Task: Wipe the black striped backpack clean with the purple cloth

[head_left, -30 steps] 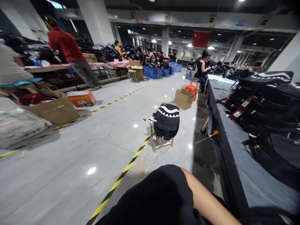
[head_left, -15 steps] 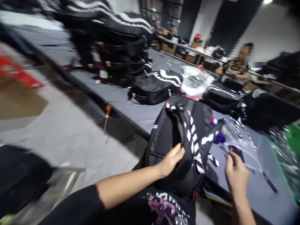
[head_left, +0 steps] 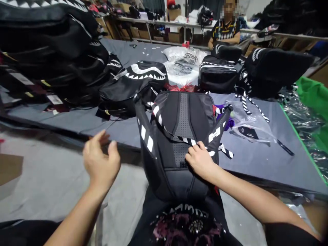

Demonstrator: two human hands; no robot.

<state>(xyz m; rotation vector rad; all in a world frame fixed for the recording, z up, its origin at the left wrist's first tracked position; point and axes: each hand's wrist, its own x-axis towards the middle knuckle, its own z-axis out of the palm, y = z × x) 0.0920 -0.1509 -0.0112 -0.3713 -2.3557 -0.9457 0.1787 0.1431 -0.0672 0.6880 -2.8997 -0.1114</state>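
Head view: left hand gaped empty; right hand clasped a striped strap; hard tugging risked tipping the backpack.

The backpack is black, its webbing strap striped black and white. White jagged teeth pattern the black shark-mouth bag; the bench is blue-grey.

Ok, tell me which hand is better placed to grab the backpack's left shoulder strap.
Left, probably: the left hand hangs open and empty nearest the left shoulder strap, while the right hand is curled over striped webbing.
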